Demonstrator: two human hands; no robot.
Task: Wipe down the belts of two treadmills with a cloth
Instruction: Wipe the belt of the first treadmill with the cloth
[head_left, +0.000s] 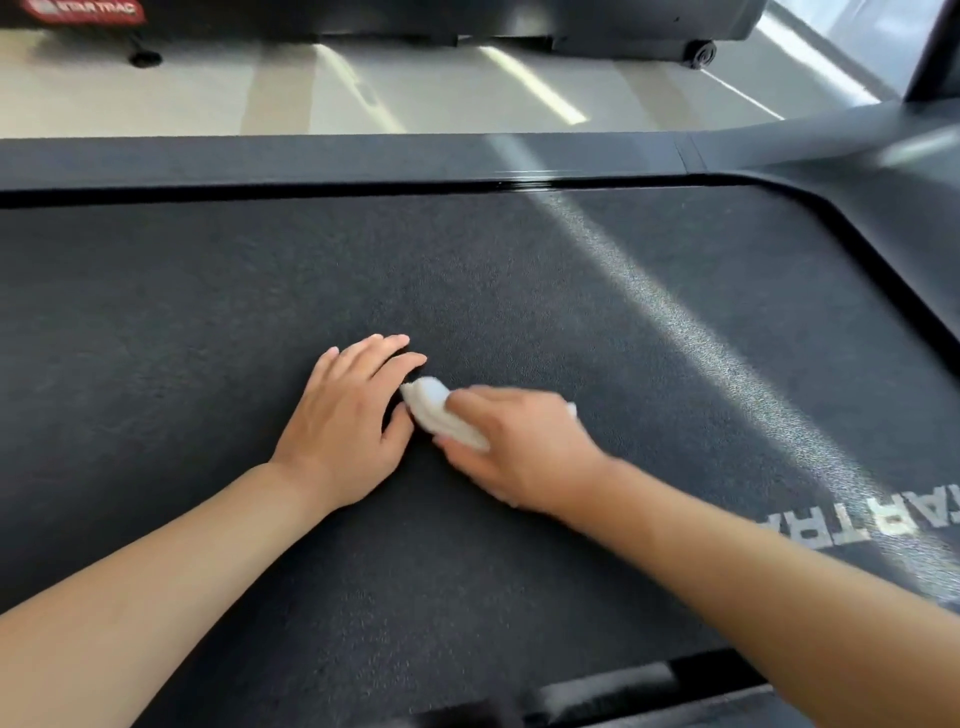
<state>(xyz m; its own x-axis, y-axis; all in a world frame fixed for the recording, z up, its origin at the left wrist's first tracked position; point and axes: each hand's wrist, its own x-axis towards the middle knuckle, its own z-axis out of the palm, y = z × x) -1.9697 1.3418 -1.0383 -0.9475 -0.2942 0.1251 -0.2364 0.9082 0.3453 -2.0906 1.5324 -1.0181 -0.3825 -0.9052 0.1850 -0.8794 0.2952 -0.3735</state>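
A dark textured treadmill belt (208, 312) fills most of the view. My left hand (345, 421) lies flat on the belt near its middle, fingers straight and pointing away from me. Just to its right, my right hand (519, 447) grips a small folded white cloth (436, 410) and presses it onto the belt. The cloth's left end sticks out past my fingers and touches my left thumb and forefinger. My right hand is slightly blurred.
The treadmill's dark side rail (311, 156) runs along the far edge, curving into the frame at right (883, 171). White lettering (883, 519) marks the belt at right. Beyond lies pale floor (415, 88) and a second treadmill's base (519, 21).
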